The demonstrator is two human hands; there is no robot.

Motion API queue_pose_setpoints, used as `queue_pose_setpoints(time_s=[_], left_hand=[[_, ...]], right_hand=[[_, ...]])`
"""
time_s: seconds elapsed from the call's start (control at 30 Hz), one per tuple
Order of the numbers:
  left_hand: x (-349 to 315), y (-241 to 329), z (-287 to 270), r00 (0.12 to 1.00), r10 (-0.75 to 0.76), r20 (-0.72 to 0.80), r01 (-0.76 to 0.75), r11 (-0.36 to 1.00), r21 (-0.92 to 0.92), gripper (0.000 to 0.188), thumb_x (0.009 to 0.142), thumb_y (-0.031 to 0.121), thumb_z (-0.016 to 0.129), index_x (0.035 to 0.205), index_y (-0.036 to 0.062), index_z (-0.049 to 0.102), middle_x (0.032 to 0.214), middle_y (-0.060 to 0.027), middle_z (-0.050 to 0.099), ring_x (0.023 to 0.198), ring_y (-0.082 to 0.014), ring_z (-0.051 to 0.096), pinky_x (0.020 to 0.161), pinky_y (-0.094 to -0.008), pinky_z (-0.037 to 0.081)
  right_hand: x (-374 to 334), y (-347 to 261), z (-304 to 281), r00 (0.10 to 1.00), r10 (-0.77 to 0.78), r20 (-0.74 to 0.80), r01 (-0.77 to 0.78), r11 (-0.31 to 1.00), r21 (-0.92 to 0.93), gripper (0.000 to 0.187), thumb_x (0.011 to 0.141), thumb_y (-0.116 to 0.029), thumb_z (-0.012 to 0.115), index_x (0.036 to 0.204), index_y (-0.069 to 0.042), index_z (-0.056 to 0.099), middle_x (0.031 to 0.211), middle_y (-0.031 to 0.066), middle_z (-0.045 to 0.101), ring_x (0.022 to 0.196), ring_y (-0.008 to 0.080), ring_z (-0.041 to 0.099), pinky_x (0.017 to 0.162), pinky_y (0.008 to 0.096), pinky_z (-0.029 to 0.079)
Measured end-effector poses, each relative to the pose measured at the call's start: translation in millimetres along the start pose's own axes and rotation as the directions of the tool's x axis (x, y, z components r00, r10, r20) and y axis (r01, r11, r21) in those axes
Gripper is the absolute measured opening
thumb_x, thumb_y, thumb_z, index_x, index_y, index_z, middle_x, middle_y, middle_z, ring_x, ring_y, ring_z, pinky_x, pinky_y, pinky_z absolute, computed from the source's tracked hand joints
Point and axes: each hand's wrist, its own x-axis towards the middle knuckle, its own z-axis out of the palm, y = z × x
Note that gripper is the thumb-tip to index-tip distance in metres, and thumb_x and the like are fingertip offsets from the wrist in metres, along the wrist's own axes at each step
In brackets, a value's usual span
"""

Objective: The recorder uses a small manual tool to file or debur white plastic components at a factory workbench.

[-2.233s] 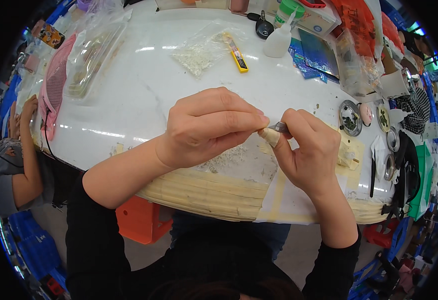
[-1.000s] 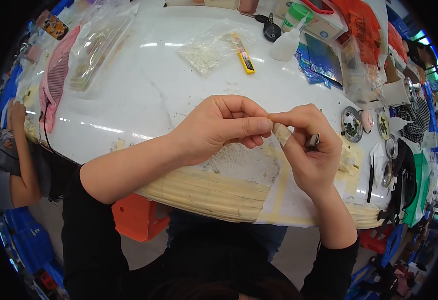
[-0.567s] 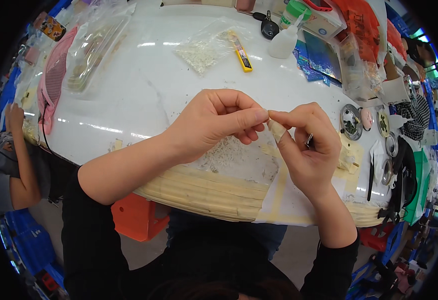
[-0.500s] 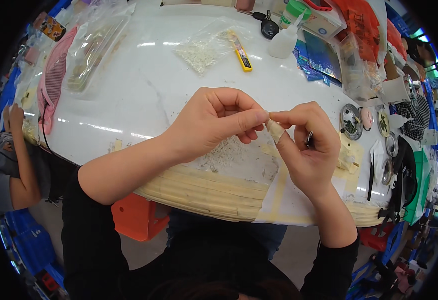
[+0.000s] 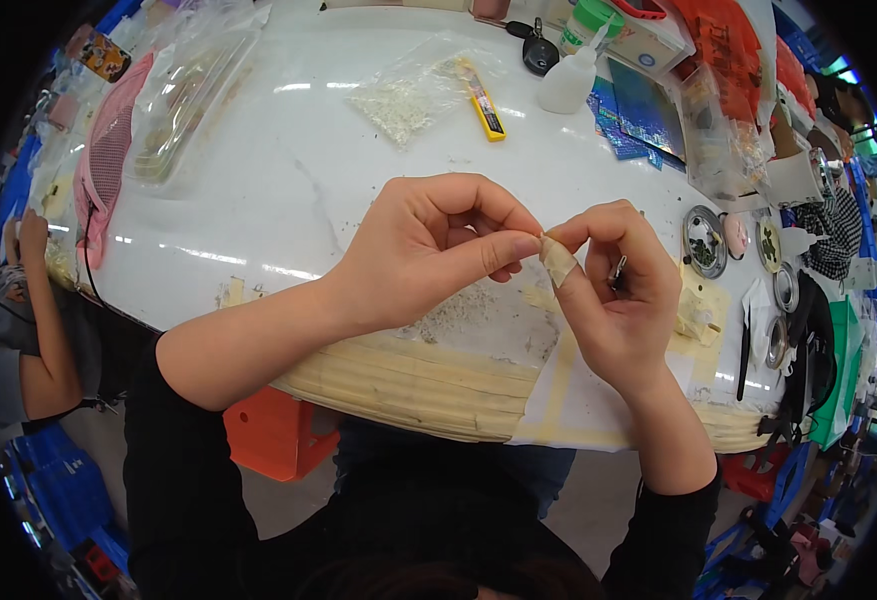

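Note:
My left hand (image 5: 413, 245) is closed in a pinch, thumb and forefinger meeting the fingertips of my right hand (image 5: 630, 300) above the worktable. Whatever lies between the tips is too small to make out. Around my right thumb is a wrap of pale tape (image 5: 559, 262). Curled fingers of that hand hold a small dark metal tool (image 5: 617, 273), mostly hidden in the palm; its kind does not show. Below the hands, a scatter of tiny whitish pieces (image 5: 450, 318) lies on the white worktable (image 5: 258, 220), close to its taped front edge (image 5: 408, 385).
Farther back lie a clear bag of pale bits (image 5: 398, 112), a yellow cutter (image 5: 483, 108), a white squeeze bottle (image 5: 568, 85) and a car key (image 5: 538, 52). Small round metal dishes (image 5: 703, 243) stand right. A lidded plastic box (image 5: 183, 115) and another person's arm (image 5: 46, 330) are left.
Both hands stay joined at the fingertips. The left hand has shifted very slightly right, and the taped right thumb has turned a little.

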Motion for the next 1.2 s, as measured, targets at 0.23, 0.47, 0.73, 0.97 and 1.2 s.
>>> queue_pose_setpoints(time_s=[0.23, 0.47, 0.73, 0.97, 1.2], left_hand=[[0, -5, 2, 0.965, 0.253, -0.064, -0.227, 0.936, 0.268, 0.009, 0.090, 0.001, 0.065, 0.097, -0.0025, 0.067, 0.088, -0.0071, 0.068, 0.078, -0.0114, 0.066, 0.069, -0.0231, 0.054], [1, -4, 0, 0.921, 0.387, -0.038, -0.330, 0.830, 0.449, 0.011, 0.082, -0.001, 0.070, 0.093, 0.0001, 0.070, 0.084, -0.0071, 0.069, 0.074, -0.0120, 0.067, 0.068, -0.0229, 0.055], [-2, -2, 0, 0.938, 0.347, -0.016, -0.305, 0.845, 0.439, 0.013, 0.085, -0.007, 0.066, 0.098, -0.0027, 0.067, 0.092, -0.0081, 0.067, 0.082, -0.0124, 0.066, 0.073, -0.0243, 0.055], [-3, -3, 2, 0.953, 0.299, -0.056, -0.272, 0.920, 0.283, 0.012, 0.089, -0.006, 0.063, 0.101, -0.0055, 0.063, 0.095, -0.0101, 0.066, 0.084, -0.0137, 0.066, 0.076, -0.0262, 0.056], [-4, -4, 3, 0.948, 0.318, -0.024, -0.302, 0.919, 0.253, 0.013, 0.090, -0.007, 0.061, 0.102, -0.0059, 0.063, 0.095, -0.0111, 0.064, 0.084, -0.0156, 0.065, 0.077, -0.0276, 0.056]], right_hand=[[1, -2, 1, 0.999, -0.041, 0.017, 0.042, 0.998, -0.037, 0.015, 0.075, 0.005, 0.068, 0.087, -0.004, 0.063, 0.078, 0.0018, 0.060, 0.059, 0.0049, 0.048, 0.047, 0.0181, 0.037], [0, -1, 0, 0.999, -0.002, 0.049, 0.004, 0.998, -0.057, 0.014, 0.076, 0.003, 0.068, 0.087, -0.003, 0.063, 0.077, 0.0019, 0.060, 0.057, 0.0050, 0.050, 0.046, 0.0186, 0.035], [3, -5, -3, 0.996, -0.031, 0.083, 0.041, 0.993, -0.115, 0.015, 0.078, -0.008, 0.071, 0.088, -0.004, 0.061, 0.076, 0.0048, 0.060, 0.055, 0.0107, 0.052, 0.048, 0.0225, 0.037], [0, 3, 0, 0.994, -0.089, 0.065, 0.110, 0.865, -0.490, 0.028, 0.078, -0.022, 0.076, 0.077, -0.007, 0.052, 0.067, 0.0037, 0.058, 0.054, 0.0210, 0.055, 0.046, 0.0310, 0.040], [-1, 7, -1, 0.989, -0.119, 0.088, 0.146, 0.864, -0.481, 0.027, 0.078, -0.020, 0.076, 0.075, -0.008, 0.051, 0.064, 0.0025, 0.057, 0.054, 0.0202, 0.056, 0.045, 0.0315, 0.039]])
